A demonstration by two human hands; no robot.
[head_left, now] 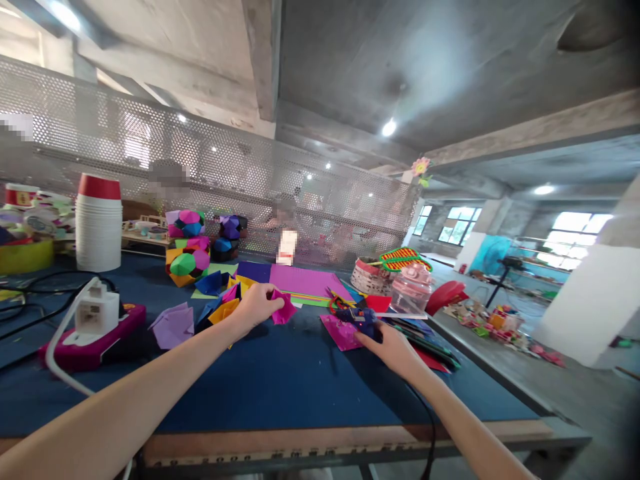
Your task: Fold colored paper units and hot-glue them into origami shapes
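My left hand pinches a folded magenta paper piece just above the blue table top. My right hand grips a dark blue glue gun, whose black cord runs back along my arm and over the table's front edge. The gun's tip lies over a flat pink paper square. Folded paper units in yellow, blue and purple lie just left of my left hand.
A white power adapter on a magenta box sits at the left with cables. A stack of paper cups, paper polyhedra, coloured sheets, a clear pink jar and a basket stand behind. A mesh screen backs the table.
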